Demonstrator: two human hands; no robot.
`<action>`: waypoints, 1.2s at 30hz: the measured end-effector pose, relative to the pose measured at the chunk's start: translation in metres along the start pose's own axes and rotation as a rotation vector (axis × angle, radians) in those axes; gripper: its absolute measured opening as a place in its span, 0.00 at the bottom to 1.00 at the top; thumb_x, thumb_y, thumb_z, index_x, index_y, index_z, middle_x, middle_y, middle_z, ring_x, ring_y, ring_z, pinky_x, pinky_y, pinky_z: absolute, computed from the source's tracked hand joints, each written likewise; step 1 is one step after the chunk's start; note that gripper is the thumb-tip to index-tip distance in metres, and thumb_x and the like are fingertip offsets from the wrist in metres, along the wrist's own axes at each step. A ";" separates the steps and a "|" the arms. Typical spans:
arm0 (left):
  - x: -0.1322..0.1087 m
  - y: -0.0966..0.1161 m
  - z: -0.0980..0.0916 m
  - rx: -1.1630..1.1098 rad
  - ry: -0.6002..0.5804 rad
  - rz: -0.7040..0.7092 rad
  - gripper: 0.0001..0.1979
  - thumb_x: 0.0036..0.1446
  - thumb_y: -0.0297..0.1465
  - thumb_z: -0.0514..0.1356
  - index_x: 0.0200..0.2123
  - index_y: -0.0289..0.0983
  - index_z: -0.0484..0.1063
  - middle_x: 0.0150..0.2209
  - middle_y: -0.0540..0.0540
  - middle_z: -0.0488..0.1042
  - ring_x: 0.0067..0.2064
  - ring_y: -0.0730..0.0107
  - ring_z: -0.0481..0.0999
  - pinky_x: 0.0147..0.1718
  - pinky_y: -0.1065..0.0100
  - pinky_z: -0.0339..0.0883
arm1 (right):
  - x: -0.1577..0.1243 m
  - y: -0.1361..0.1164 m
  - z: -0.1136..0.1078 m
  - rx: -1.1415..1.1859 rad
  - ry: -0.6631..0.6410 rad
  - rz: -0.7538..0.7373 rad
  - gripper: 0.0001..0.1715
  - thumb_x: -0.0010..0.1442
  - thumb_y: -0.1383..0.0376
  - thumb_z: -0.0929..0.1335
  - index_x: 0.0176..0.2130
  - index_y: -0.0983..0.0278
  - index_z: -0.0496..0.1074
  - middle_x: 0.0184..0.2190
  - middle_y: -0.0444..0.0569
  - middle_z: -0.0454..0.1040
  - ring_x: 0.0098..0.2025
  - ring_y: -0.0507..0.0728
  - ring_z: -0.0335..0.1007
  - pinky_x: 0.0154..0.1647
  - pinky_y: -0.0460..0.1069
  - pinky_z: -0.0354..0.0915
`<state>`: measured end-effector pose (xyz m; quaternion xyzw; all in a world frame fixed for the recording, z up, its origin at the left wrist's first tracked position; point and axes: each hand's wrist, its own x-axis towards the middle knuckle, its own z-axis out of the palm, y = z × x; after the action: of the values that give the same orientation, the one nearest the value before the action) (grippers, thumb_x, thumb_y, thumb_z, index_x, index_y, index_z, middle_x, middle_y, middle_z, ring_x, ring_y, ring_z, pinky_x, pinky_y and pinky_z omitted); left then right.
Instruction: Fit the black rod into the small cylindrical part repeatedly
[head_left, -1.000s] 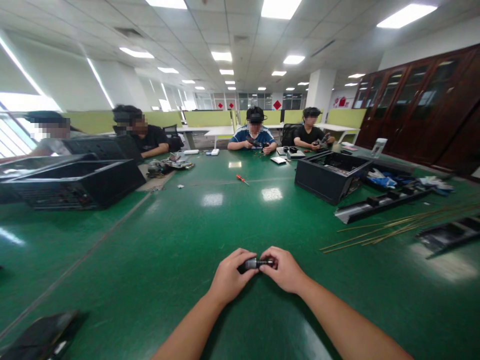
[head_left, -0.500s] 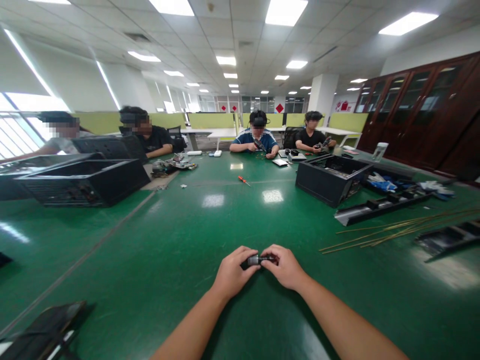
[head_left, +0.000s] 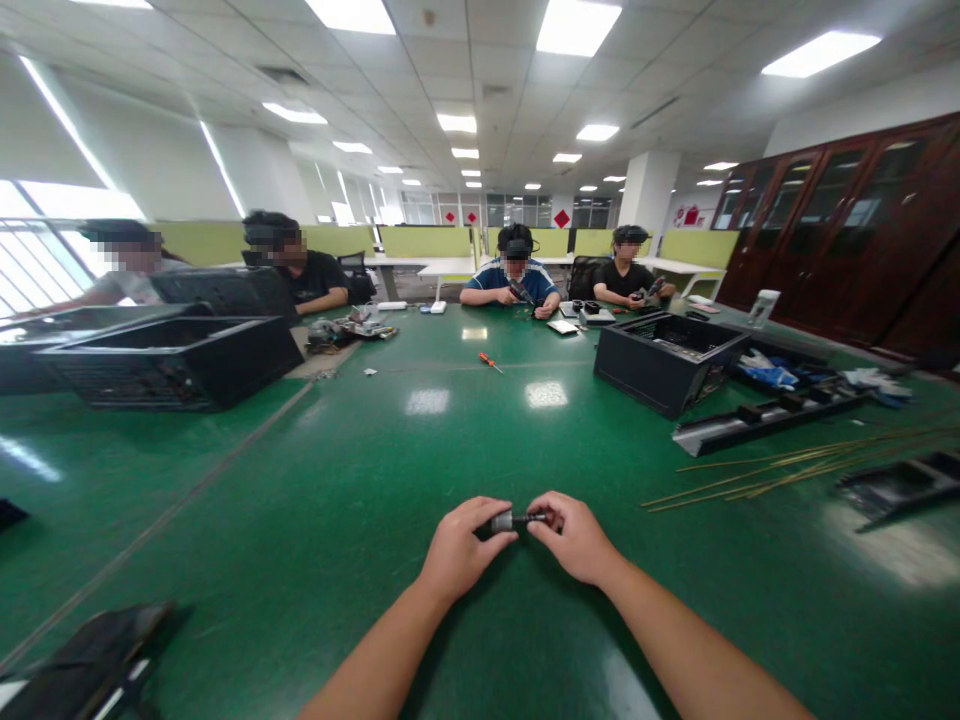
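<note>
Just above the green tabletop (head_left: 360,560), at the lower middle of the head view, my left hand (head_left: 456,548) is closed around a small silver-and-black cylinder (head_left: 503,521). A thin dark rod (head_left: 523,518) runs from the cylinder's right end toward my right hand (head_left: 576,538). My right thumb and fingers pinch the rod's far end, which they partly hide. The cylinder lies roughly level between both hands. Its left end is covered by my left fingers, and its exact kind is too small to make out.
An orange-handled screwdriver (head_left: 490,362) lies farther back. Black computer cases stand left (head_left: 180,365) and right (head_left: 664,360). Thin brass-coloured rods (head_left: 772,470) and a dark metal rail (head_left: 757,418) lie at right. Several people sit across the table, one (head_left: 510,280) straight ahead.
My two hands have moved slightly apart, and more of the dark rod shows between them. The rest of the scene shifts only a little with the camera.
</note>
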<state>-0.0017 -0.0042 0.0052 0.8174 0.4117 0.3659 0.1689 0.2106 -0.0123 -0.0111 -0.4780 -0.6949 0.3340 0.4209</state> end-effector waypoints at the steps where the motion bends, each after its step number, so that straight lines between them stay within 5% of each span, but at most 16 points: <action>1: 0.000 0.000 0.000 -0.004 0.001 -0.002 0.15 0.52 0.33 0.68 0.45 0.41 0.77 0.40 0.44 0.80 0.43 0.63 0.78 0.45 0.63 0.73 | 0.000 0.000 0.000 0.004 0.000 0.003 0.08 0.56 0.68 0.69 0.38 0.64 0.76 0.29 0.44 0.71 0.28 0.51 0.65 0.30 0.46 0.62; 36: 0.001 -0.002 -0.001 -0.018 0.024 -0.002 0.15 0.53 0.33 0.67 0.45 0.41 0.77 0.39 0.45 0.79 0.41 0.64 0.79 0.42 0.64 0.73 | 0.000 0.003 -0.009 0.018 -0.008 0.025 0.08 0.56 0.67 0.69 0.39 0.64 0.75 0.26 0.43 0.71 0.27 0.51 0.66 0.30 0.45 0.63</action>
<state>-0.0032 -0.0022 0.0057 0.8109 0.4111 0.3794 0.1716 0.2198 -0.0110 -0.0097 -0.4813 -0.6876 0.3475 0.4182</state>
